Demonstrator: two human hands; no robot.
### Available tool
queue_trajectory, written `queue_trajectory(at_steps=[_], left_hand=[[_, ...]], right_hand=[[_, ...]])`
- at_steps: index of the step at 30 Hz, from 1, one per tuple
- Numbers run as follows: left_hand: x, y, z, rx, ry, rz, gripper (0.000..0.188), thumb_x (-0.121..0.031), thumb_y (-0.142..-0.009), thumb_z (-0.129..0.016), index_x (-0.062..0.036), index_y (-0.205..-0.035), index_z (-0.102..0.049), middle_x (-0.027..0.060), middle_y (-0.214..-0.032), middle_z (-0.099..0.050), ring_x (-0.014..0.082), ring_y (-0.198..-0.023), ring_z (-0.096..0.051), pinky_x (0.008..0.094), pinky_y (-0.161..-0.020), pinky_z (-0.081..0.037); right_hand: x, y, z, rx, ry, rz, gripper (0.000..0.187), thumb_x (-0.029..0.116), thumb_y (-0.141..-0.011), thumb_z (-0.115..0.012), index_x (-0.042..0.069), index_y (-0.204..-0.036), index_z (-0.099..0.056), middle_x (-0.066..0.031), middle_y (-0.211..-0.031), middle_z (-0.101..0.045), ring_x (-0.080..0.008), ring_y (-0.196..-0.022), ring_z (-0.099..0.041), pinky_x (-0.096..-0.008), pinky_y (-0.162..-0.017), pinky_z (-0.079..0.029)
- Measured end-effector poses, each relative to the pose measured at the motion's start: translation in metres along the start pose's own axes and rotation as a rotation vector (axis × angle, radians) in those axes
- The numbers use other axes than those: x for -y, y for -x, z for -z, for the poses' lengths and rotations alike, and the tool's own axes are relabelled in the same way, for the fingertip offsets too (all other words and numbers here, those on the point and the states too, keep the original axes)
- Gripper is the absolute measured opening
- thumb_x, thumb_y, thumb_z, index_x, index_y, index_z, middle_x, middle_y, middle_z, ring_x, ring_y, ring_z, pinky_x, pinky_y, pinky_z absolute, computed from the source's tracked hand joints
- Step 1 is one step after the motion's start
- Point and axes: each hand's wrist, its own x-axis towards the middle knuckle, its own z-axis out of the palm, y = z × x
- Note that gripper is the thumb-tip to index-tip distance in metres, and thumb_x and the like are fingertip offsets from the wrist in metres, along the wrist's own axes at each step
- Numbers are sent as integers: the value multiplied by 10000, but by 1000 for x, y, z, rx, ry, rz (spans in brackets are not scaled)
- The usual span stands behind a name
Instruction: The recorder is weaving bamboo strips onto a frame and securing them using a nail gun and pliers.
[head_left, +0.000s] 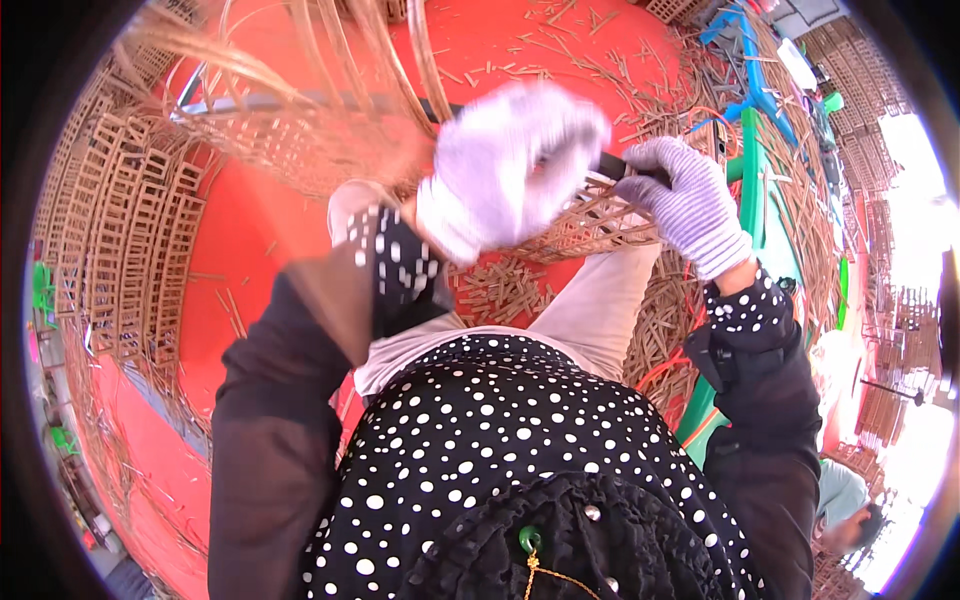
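A woven basket (600, 215) of brown strips with a dark rim lies across my knees, and long loose strips (340, 50) arch up from its far left side, blurred. Both of my hands wear pale striped knit gloves. My right hand (690, 200) pinches the dark rim between thumb and fingers at the basket's right end. Over the middle of the rim is my left hand (515, 170), smeared by motion, its fingers curled together. What those fingers hold, if anything, is hidden.
Stacks of woven brown lattice pieces (130, 230) stand at the left on the red floor (225, 290). Cut strip scraps (500, 290) lie between my legs and at the far side. To the right are a green frame (752, 180), a blue frame (755, 60), piled strips and another person (845, 510).
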Motion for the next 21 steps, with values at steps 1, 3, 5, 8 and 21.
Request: queue_trajectory(at_steps=[1,3,5,8,21], left_hand=[[-6,15,-6,18,-45,-24,185,-56,-745,-600,-55,-930,-596,111,-903,-613,237,-837,-607,298,-736,-482],[-6,39,-29,25,-159,-16,222,-84,-720,-618,-88,-940,-590,85,-1030,-579,280,-848,-593,345,-707,-493],[-6,44,-38,66,-264,59,264,-95,-712,-593,-104,-975,-570,62,-1105,-544,285,-829,-589,373,-681,-494],[0,39,-54,88,-365,86,216,-98,-712,-560,-108,-928,-568,40,-1097,-537,277,-738,-596,392,-629,-501],[6,59,-75,80,158,343,109,-7,-711,-515,-27,-805,-566,84,-1182,-479,218,-713,-605,309,-579,-498]], right_hand=[[-10,-6,1,16,-2,89,197,87,-676,-716,8,-810,-595,-93,-715,-608,-175,-656,-599,-281,-618,-468],[-17,-7,10,62,-55,38,196,81,-672,-718,8,-804,-594,-88,-709,-607,-159,-651,-594,-275,-616,-466],[-21,-13,14,118,-91,-43,192,78,-670,-723,12,-793,-592,-74,-688,-599,-119,-653,-582,-259,-609,-458],[-12,-17,13,140,-200,-114,197,13,-682,-704,-7,-832,-579,-58,-762,-592,-115,-689,-583,-247,-641,-485],[-11,-30,22,279,-402,-328,220,-50,-695,-659,-34,-895,-567,-71,-796,-595,-144,-709,-606,-260,-660,-505]])
